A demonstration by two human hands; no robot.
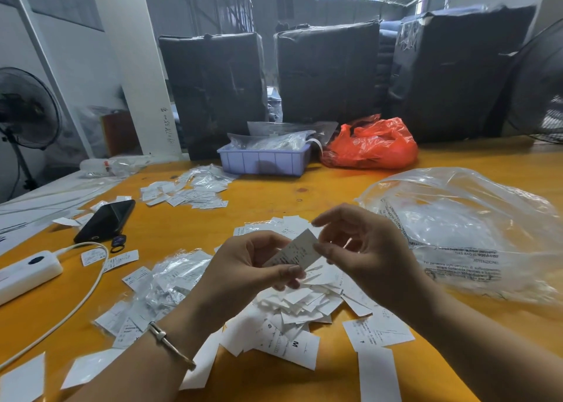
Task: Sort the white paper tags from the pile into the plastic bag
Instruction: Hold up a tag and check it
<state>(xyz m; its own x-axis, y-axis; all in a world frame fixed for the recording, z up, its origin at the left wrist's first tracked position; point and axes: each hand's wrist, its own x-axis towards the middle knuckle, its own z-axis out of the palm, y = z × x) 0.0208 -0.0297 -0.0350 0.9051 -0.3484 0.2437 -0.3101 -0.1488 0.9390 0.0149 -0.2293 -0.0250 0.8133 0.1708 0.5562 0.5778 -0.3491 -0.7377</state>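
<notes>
— Where the two hands meet above the pile, what do they hold?
— One white paper tag (pixel 294 251). The left hand (pixel 243 264) pinches its lower end, its grip clamped on the paper between thumb and curled fingers; the right hand (pixel 362 246) pinches the tag's right edge, its other fingers spread loosely.

— And beneath them?
— A pile of white tags (pixel 300 307) lies on the orange worktop (pixel 304 188), some printed with S or M. Just left of it sits a heap of small clear packets with tags inside (pixel 164 283). A bracelet (pixel 170 342) circles the left wrist.

— Where is the bag?
— The clear plastic bag (pixel 475 231) lies crumpled to the right of the hands, close to the pile — printed warnings show on its side.

— Farther off?
— At the left, a white power strip (pixel 26 269) with its cable and a black phone (pixel 105 220). Beyond, another scatter of tags (pixel 189 190), then a lilac tray (pixel 263 159) of packets beside a red plastic bag (pixel 370 144). Black-wrapped bales (pixel 327 72) stand behind, with a fan (pixel 26 109) at the far left.
</notes>
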